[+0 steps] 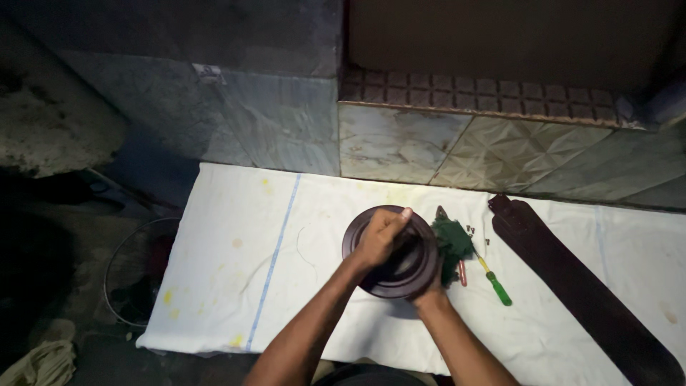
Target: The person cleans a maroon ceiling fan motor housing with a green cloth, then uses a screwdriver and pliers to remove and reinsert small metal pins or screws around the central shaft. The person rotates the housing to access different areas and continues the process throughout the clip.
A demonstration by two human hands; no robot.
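Head view: left hand (pixel 381 238) fingers curl closed inside the round dark-brown metal bowl-shaped housing (pixel 391 251) on the white cloth (pixel 236 271); right hand (pixel 429 289) cups its rim underneath, fingers hidden. Steadying the rim likely helps.

There is just one camera. It sits on the person's head and looks down from above at the white cloth (pixel 236 250) on the floor. It is close. The wall (pixel 400 143) is at the top.
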